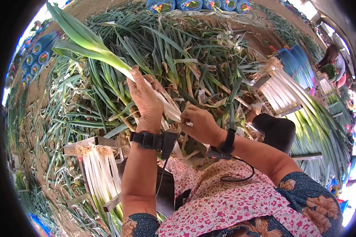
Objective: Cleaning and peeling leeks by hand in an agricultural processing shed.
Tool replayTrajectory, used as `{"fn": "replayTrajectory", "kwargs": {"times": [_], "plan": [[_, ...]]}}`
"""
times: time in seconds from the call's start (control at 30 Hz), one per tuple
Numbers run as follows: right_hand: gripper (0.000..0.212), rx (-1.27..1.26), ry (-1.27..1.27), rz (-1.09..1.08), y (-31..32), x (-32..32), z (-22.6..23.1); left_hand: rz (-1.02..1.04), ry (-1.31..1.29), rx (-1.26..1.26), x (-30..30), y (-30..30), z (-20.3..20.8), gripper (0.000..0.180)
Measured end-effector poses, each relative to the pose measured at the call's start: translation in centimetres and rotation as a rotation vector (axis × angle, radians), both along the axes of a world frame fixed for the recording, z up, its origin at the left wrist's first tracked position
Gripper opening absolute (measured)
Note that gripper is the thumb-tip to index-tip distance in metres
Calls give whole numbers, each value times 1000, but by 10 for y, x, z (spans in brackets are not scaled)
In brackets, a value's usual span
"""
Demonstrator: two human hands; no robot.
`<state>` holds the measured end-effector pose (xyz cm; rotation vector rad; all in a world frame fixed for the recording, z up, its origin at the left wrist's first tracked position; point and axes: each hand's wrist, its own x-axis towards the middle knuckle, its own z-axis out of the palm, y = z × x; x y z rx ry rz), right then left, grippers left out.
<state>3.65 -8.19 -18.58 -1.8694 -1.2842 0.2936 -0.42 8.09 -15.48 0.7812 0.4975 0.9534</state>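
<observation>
A single leek [110, 58] slants across the view, its green leaves up to the left and its white shank toward the middle. My left hand [146, 98] is wrapped round the shank, thumb along its upper side. At the lower white end, the fingers of my right hand [201, 124] are curled closed on the leek; whether they grip the shank itself or a loose outer layer cannot be made out. The root tip is hidden by those fingers. Behind both hands lies a big heap of loose leeks and green leaves [162, 51].
To the left, peeled leeks [101, 168] lie in a metal frame [116, 202], roots upward. A larger stack of white-stemmed leeks [279, 93] sits in another frame at the right. Blue wrapped bundles [192, 4] line the far edge, with more [290, 63] at the right.
</observation>
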Motion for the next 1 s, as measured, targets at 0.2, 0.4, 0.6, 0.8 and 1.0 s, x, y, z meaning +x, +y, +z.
{"fn": "replayTrajectory", "kwargs": {"times": [0.2,0.4,0.6,0.8,1.0], "plan": [[12,104,698,170,-30,-11,8,120,52,37,-1,23,-1,43],[25,-863,298,254,-151,-1,-50,394,90,17,-21,66,13,41],[37,-444,117,-69,-176,41,-34,383,52,-59,-34,80,29,28],[31,-119,982,263,-68,33,4,260,-76,-185,-32,74,24,24],[25,-536,1008,91,-164,21,-28,387,-100,-171,-66,103,16,28]]}}
